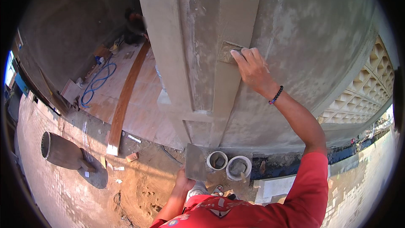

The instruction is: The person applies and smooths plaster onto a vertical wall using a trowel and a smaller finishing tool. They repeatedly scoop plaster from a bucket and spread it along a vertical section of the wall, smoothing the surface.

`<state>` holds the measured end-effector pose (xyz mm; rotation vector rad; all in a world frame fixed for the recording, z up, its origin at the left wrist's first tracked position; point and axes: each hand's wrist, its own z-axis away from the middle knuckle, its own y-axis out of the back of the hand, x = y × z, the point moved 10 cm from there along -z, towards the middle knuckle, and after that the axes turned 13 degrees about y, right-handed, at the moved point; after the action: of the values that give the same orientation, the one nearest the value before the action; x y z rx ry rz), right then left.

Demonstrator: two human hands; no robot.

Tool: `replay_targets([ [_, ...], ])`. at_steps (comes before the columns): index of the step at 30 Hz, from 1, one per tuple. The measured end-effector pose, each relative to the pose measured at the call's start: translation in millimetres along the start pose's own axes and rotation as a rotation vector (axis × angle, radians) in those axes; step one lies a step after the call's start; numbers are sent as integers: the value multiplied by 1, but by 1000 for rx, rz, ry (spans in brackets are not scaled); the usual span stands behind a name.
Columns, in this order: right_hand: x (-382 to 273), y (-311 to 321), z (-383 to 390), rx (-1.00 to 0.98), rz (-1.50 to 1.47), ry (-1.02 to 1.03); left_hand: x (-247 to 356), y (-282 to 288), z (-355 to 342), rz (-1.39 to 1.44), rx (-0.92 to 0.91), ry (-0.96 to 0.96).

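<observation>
- Left hand [184, 182] low by the red shirt, fingers wrapped on the edge of a flat grey mortar board [196, 161], held roughly level.
- Two small buckets [230, 164] on the ground just beside the board, grey mortar inside, touching each other.
- Right hand [253, 68] raised, beaded bracelet [276, 95] on wrist, fingers pressed together flat on a small sponge float [228, 51].
- Float sits flush against the grey plastered pillar [202, 59], on a raised vertical strip.
- Further left: long wooden plank [125, 97], dark barrel [59, 150] on its side, blue hose [98, 81] coiled on the floor.
- Patterned vent blocks [369, 86] far right.
</observation>
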<state>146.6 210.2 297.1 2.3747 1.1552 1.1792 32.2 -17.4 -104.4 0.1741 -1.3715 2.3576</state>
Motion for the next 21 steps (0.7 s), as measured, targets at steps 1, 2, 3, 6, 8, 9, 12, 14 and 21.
replay_targets([
  [1, -29, -29, 28, -117, -54, 29, 0, 4, 1, -10, -23, -5],
  [2, -57, -53, 56, -246, -146, 52, 1, 8, 3, -22, -42, -13],
  [3, -74, -63, 56, -358, -239, 78, 4, 12, 7, -18, -35, -31],
  [6, -65, -19, 27, -136, -254, 90, 15, 18, 16, -3, -23, -71],
  [8, -9, 43, -28, 112, -128, 39, 15, 20, 23, 12, -18, -65],
  [9, 20, 74, -55, 189, -92, -17, 15, 22, 25, 11, -13, -73],
  [12, 86, 124, -94, 323, 86, -30, 18, 16, 25, -1, -13, -80],
  [14, 91, 107, -91, 243, 95, -43, 19, 7, 25, 14, -36, -93],
  [21, -61, -54, 47, -234, -64, 45, 7, 24, 4, -11, -31, -39],
])
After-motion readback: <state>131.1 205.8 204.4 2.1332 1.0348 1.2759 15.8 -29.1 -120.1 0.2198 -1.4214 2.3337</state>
